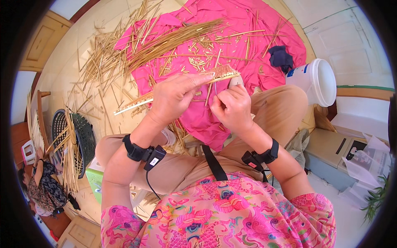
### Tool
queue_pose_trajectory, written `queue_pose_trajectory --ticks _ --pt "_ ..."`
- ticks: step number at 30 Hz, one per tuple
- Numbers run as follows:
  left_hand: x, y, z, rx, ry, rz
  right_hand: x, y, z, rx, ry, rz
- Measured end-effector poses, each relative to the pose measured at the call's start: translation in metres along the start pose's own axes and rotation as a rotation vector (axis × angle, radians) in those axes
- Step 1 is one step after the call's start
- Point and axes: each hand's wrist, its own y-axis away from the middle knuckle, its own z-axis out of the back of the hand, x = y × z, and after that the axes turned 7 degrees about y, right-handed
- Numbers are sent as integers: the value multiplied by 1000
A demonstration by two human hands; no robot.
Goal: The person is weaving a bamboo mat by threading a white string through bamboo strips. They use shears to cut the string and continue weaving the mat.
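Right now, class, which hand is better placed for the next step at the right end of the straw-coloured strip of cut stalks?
Probably the right hand: it sits just below that end, curled at a thin pale strand. The left hand grips the strip farther left.

I'm in what looks like a home room used as a craft workshop: panelled wooden door or cupboard front [45,41], leafy plant [377,198], and pink cloth [198,120] spread over the pale floor [66,78], straw-like stalks [173,43] spilling past its left edge, a white bucket [311,80] by its right.
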Motion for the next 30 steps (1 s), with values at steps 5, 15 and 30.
queue_pose_trajectory --ticks 5,15,30 --pt "5 -3 0 -11 -4 -38 3 1 11 31 -128 -150" --pt "3 1 3 -1 -61 -52 9 -14 2 172 -393 -517" --pt "40 -18 55 -377 161 269 -10 -7 31 439 -710 -641"
